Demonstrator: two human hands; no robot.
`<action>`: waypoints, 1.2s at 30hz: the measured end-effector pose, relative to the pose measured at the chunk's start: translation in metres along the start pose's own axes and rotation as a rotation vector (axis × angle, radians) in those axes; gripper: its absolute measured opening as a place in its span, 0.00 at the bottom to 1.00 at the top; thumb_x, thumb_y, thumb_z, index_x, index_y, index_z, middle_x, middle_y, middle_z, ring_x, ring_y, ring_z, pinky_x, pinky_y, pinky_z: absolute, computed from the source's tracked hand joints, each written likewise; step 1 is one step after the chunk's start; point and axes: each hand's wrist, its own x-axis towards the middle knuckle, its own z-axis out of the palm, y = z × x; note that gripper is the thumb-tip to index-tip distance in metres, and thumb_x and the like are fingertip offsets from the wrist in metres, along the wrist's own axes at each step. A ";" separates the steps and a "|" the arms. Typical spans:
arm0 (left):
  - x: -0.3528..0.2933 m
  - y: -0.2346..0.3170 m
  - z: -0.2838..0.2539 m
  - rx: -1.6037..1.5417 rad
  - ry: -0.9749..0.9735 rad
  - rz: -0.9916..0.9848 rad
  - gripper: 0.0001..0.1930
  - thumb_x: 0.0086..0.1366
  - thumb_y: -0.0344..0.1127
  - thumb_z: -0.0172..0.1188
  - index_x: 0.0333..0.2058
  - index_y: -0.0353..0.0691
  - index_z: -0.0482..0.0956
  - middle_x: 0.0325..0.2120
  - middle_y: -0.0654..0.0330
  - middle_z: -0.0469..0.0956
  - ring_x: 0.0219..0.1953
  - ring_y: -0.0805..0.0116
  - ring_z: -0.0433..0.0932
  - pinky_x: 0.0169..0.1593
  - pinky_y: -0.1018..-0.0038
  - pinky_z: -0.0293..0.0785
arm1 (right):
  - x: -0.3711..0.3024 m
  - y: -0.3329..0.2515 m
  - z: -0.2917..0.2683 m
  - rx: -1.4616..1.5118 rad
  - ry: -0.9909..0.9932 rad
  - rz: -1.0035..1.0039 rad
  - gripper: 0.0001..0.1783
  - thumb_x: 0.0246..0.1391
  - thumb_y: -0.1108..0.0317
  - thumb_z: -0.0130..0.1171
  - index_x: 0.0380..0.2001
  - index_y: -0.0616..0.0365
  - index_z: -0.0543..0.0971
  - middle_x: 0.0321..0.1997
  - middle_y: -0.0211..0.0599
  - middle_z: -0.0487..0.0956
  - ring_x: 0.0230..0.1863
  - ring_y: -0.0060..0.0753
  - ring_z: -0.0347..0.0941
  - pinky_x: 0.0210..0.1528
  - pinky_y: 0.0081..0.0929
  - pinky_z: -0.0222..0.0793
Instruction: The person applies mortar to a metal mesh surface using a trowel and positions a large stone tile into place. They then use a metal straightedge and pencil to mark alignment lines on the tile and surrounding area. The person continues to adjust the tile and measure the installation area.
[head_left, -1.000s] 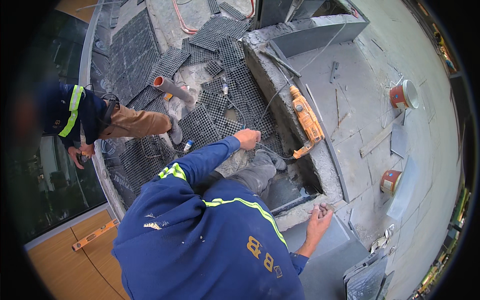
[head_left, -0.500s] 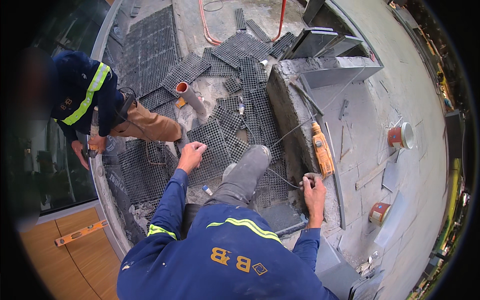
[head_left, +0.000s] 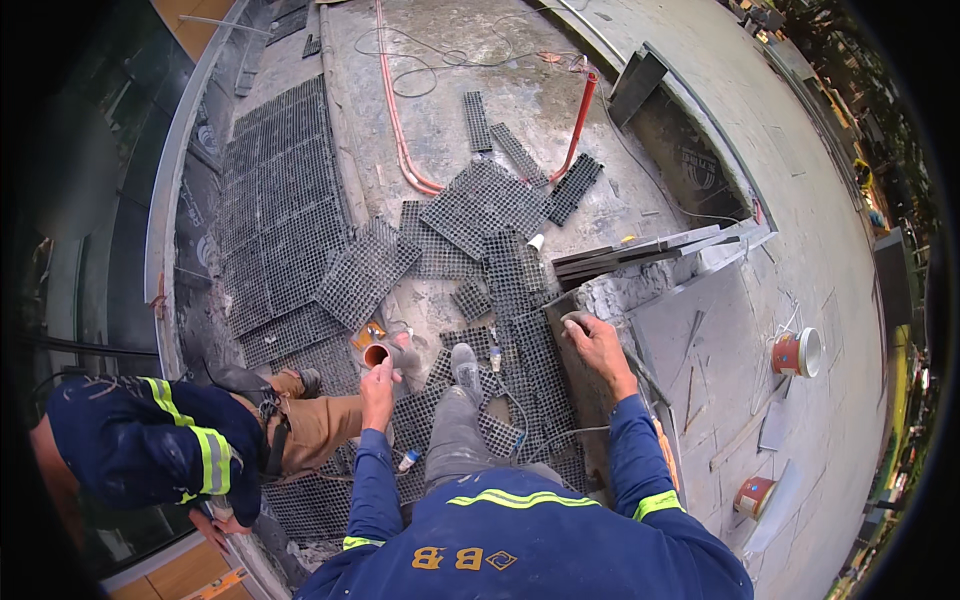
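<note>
My left hand (head_left: 378, 393) is in front of the upright orange-lined pipe (head_left: 376, 355), its fingers curled together and overlapping the pipe's rim in view. I cannot tell whether they touch it. My right hand (head_left: 598, 352) is raised over the edge of a rough low concrete wall (head_left: 578, 370). Its fingers are bent inward, with something greyish at the tips that I cannot make out. A grey cable (head_left: 570, 433) passes behind my right forearm. Black plastic grid panels (head_left: 485, 200) lie loosely overlapped around my boot (head_left: 465, 368).
To the left a co-worker in a navy jacket (head_left: 140, 450) bends over the planter edge. Red conduit (head_left: 585, 115) rises from the floor ahead. Grey slabs (head_left: 640, 250) lean at the wall's end. Two red-and-white buckets (head_left: 790, 354) stand on the paving at right.
My body and view have shifted forward. My right hand has moved from beside the yellow power tool to farther along the wall; my left hand now overlaps the pipe. The co-worker bends lower.
</note>
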 end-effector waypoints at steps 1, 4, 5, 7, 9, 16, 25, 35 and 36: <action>0.027 0.044 0.010 -0.027 -0.026 0.060 0.30 0.75 0.56 0.53 0.25 0.34 0.80 0.17 0.59 0.73 0.22 0.69 0.70 0.32 0.66 0.67 | 0.028 0.031 -0.006 -0.105 0.008 0.018 0.16 0.67 0.61 0.58 0.48 0.61 0.84 0.34 0.41 0.87 0.36 0.31 0.83 0.42 0.31 0.76; 0.099 0.175 0.023 -0.002 -0.139 0.201 0.29 0.74 0.55 0.55 0.24 0.33 0.79 0.15 0.58 0.70 0.20 0.68 0.68 0.30 0.65 0.65 | 0.075 0.077 -0.022 -0.356 -0.123 0.230 0.16 0.65 0.60 0.58 0.45 0.61 0.84 0.34 0.41 0.87 0.38 0.33 0.84 0.42 0.32 0.77; 0.121 0.214 0.023 0.028 -0.180 0.236 0.28 0.74 0.54 0.56 0.24 0.32 0.78 0.14 0.58 0.69 0.19 0.69 0.67 0.29 0.64 0.65 | 0.088 0.075 -0.023 -0.430 -0.191 0.276 0.16 0.65 0.60 0.58 0.43 0.62 0.84 0.33 0.40 0.87 0.36 0.32 0.84 0.40 0.33 0.78; 0.171 0.290 0.027 0.054 -0.170 0.357 0.27 0.73 0.52 0.58 0.24 0.31 0.77 0.14 0.57 0.69 0.19 0.69 0.66 0.28 0.64 0.64 | 0.125 0.052 -0.027 -0.221 -0.219 0.481 0.16 0.64 0.60 0.58 0.43 0.61 0.85 0.35 0.39 0.87 0.34 0.34 0.85 0.36 0.33 0.79; 0.221 0.339 0.037 0.099 -0.180 0.421 0.26 0.73 0.50 0.59 0.24 0.31 0.77 0.13 0.57 0.69 0.18 0.71 0.65 0.26 0.64 0.63 | 0.156 0.069 -0.021 0.015 -0.213 0.602 0.14 0.65 0.61 0.59 0.39 0.62 0.84 0.30 0.34 0.85 0.26 0.28 0.82 0.26 0.30 0.77; 0.429 0.422 0.081 0.110 -0.232 0.386 0.24 0.74 0.47 0.59 0.24 0.32 0.79 0.14 0.58 0.72 0.19 0.74 0.67 0.26 0.68 0.65 | 0.344 0.128 0.020 0.206 -0.387 0.977 0.10 0.64 0.64 0.59 0.36 0.59 0.84 0.28 0.34 0.85 0.24 0.29 0.82 0.23 0.33 0.77; 0.758 0.358 0.085 -0.141 -0.212 -0.351 0.12 0.70 0.43 0.62 0.33 0.40 0.78 0.16 0.64 0.72 0.14 0.72 0.70 0.19 0.70 0.70 | 0.816 0.060 -0.020 0.147 -0.264 0.539 0.15 0.60 0.61 0.57 0.40 0.60 0.85 0.31 0.40 0.87 0.28 0.32 0.84 0.32 0.32 0.80; 0.920 0.470 0.209 -0.067 -0.337 -1.067 0.06 0.66 0.33 0.59 0.40 0.40 0.77 0.22 0.59 0.75 0.18 0.67 0.75 0.19 0.68 0.72 | 1.244 -0.056 -0.199 0.475 0.008 0.306 0.17 0.65 0.62 0.56 0.46 0.66 0.80 0.35 0.38 0.85 0.28 0.29 0.82 0.28 0.28 0.77; 0.964 0.489 0.229 -0.060 -0.343 -1.069 0.06 0.66 0.33 0.59 0.40 0.41 0.77 0.22 0.58 0.75 0.18 0.67 0.75 0.19 0.68 0.72 | 1.280 -0.044 -0.207 0.460 0.036 0.371 0.16 0.65 0.62 0.56 0.45 0.66 0.80 0.35 0.38 0.85 0.28 0.28 0.82 0.27 0.28 0.77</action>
